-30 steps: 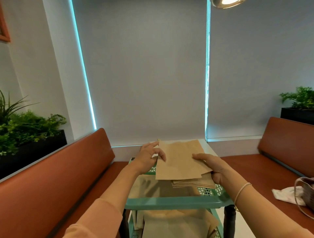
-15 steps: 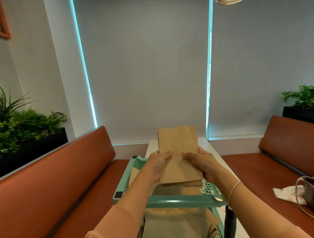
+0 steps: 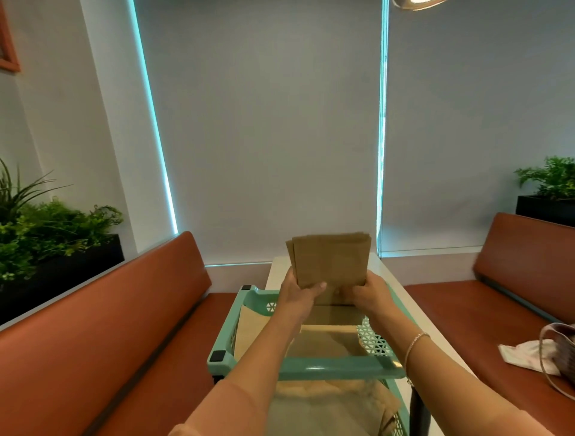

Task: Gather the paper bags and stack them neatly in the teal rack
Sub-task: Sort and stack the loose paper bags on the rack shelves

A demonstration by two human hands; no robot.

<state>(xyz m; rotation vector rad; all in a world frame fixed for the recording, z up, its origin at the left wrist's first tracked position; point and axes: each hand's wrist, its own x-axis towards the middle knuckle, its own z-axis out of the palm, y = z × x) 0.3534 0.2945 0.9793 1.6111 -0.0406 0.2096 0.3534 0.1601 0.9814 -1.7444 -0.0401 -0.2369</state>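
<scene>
Left hand (image 3: pixel 298 291) and right hand (image 3: pixel 370 294) each grip the upright paper bags (image 3: pixel 331 260) by their lower edges above the teal rack (image 3: pixel 326 367), likely to square them before stacking

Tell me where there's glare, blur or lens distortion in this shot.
Head view: the ceiling lamp is blown out; a glare streak sits on the teal rack front rail; wide-angle bending curves the window edges; the right bench backrest looks slightly smeared.
</scene>
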